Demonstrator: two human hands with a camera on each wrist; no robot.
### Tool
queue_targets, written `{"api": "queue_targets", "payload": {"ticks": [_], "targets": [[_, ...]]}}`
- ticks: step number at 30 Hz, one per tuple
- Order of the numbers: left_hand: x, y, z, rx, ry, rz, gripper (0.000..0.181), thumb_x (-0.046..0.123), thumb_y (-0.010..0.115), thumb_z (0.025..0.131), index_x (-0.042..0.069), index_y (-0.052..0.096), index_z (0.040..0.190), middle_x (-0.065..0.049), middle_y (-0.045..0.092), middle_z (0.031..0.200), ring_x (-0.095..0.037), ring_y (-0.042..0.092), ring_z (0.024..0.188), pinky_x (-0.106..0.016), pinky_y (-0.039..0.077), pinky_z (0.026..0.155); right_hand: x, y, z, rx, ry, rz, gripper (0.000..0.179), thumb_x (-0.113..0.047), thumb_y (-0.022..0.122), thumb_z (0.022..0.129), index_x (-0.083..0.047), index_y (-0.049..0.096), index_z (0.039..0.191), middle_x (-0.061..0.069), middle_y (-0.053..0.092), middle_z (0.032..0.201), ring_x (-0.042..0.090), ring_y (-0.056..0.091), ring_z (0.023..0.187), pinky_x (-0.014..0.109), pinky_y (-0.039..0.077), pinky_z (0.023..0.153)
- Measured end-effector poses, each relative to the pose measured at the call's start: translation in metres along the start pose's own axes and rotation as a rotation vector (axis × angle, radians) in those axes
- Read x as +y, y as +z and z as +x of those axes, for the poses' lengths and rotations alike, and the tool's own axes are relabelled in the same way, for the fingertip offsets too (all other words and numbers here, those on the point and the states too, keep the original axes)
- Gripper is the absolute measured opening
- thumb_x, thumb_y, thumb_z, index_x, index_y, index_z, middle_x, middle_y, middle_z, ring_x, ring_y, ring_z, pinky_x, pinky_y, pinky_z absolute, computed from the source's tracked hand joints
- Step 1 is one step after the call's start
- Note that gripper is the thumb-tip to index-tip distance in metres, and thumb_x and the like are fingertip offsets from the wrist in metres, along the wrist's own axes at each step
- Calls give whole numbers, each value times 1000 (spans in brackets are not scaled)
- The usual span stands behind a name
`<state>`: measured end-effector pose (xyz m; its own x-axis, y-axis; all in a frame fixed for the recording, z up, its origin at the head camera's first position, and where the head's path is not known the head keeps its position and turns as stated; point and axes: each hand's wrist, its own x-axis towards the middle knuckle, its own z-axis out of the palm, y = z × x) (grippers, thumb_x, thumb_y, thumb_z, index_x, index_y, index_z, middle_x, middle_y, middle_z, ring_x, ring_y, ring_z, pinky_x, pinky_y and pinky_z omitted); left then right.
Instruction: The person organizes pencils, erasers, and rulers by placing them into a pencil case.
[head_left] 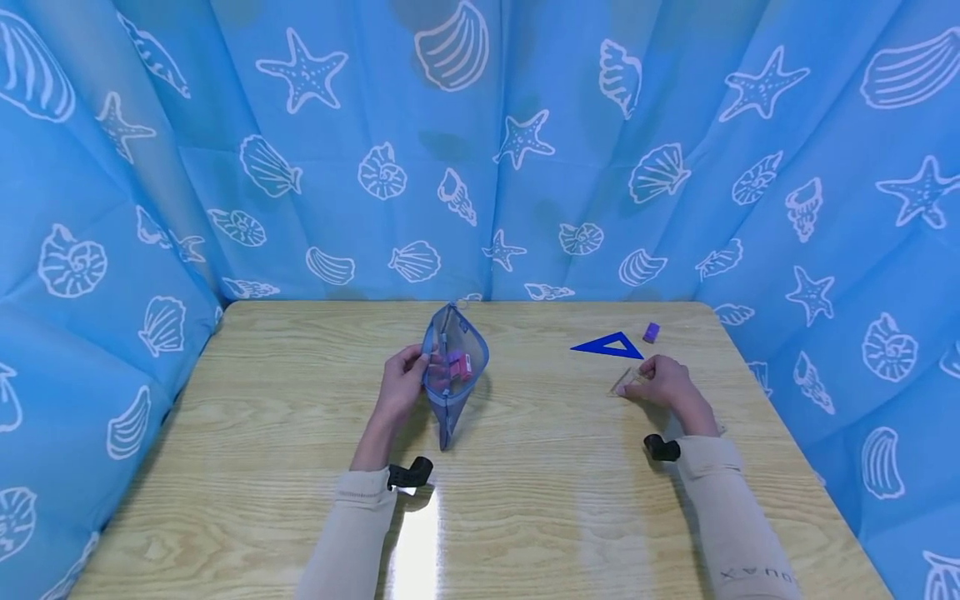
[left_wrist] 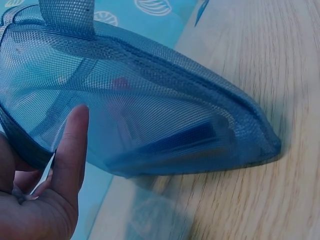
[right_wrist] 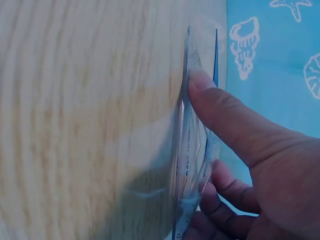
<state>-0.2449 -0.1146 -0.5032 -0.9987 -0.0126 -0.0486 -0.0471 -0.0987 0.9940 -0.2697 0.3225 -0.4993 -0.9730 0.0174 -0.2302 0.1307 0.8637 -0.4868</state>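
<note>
A blue mesh zip pouch (head_left: pixel 455 367) stands tilted on the table with its mouth spread wide. Small pink and red items (head_left: pixel 459 365) lie inside, and a dark blue strip shows through the mesh (left_wrist: pixel 170 140) in the left wrist view. My left hand (head_left: pixel 401 385) grips the pouch by its left edge. Over the table's right side, my right hand (head_left: pixel 663 383) pinches a clear plastic set square (right_wrist: pixel 186 145) with printed tick marks, thumb on one face and fingers behind. Just beyond that hand lies a blue set square (head_left: pixel 611 345).
A small purple block (head_left: pixel 652 332), perhaps an eraser or sharpener, lies near the back right of the wooden table (head_left: pixel 285 417). A blue curtain (head_left: pixel 525 208) with white shell prints hangs behind and along both sides.
</note>
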Motion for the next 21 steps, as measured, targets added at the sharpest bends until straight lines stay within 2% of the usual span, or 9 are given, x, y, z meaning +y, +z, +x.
{"api": "queue_targets", "payload": {"ticks": [6,12,15,18,21], "targets": [[-3,3,1,-9,6,39,31,8,41,109,-7,60,130,-26,66,118,-25,73,94,-30,61,73,-4,-1,-6,29,-19,40,49,-25,82,85,7,52,109,15,51,96,30,49,88,40,44,77],[-7,4,2,-21,-15,46,32,10,41,110,-3,62,130,-25,67,120,-28,71,97,-26,57,70,-6,-4,-11,53,-54,89,36,-15,79,87,8,61,109,16,60,95,28,55,86,37,48,72],[-9,4,2,-33,-29,41,32,11,40,110,-3,61,131,-27,65,122,-33,69,103,-27,57,73,-6,-4,-12,47,-73,117,28,-11,79,87,6,65,105,14,64,91,25,58,83,33,49,67],[-10,5,3,-30,-39,40,32,11,40,110,-4,61,130,-28,65,122,-32,70,100,-27,56,71,-7,-4,-14,31,-84,147,24,-9,77,88,6,67,103,12,65,89,22,59,81,31,49,64],[-12,5,4,-28,-36,43,32,10,41,110,-4,61,130,-26,66,120,-22,70,94,-26,55,70,-7,-4,-16,22,-110,176,22,-6,76,88,7,68,104,12,66,89,19,58,79,30,50,62]]}}
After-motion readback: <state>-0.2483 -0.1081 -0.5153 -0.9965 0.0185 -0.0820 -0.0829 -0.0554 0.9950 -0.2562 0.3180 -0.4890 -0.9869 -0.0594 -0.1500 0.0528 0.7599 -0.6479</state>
